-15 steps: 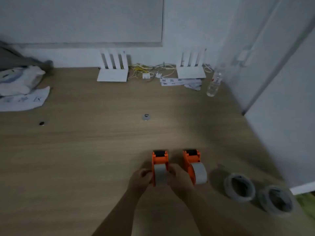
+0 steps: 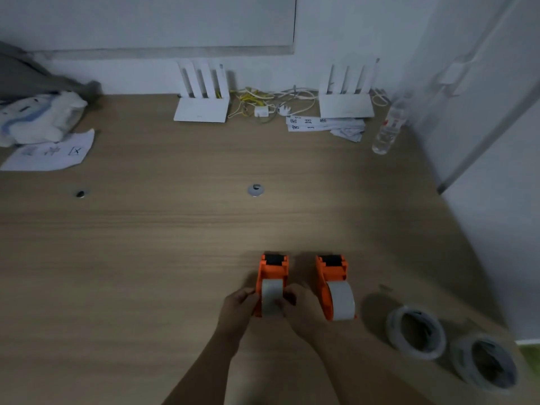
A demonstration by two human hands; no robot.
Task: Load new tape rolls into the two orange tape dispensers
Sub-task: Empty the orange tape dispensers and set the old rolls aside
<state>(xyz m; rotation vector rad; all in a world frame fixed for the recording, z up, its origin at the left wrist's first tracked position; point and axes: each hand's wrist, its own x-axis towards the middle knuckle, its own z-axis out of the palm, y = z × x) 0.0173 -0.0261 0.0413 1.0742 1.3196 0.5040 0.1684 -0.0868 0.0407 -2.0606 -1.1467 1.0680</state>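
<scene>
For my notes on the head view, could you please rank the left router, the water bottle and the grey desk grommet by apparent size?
1. Left router, largest.
2. Water bottle.
3. Grey desk grommet, smallest, though nearer the camera.

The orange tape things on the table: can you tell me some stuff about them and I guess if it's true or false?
1. Both hands are on the left orange dispenser. True: the left hand and the right hand grip it from either side.
2. The right orange dispenser has no tape in it. False: a grey roll sits in it.
3. Two loose tape rolls lie on the table to the right of the dispensers. True.
4. The water bottle lies between the two dispensers. False: it stands far back near the wall.
5. The right dispenser is being held. False: no hand touches it.
</scene>
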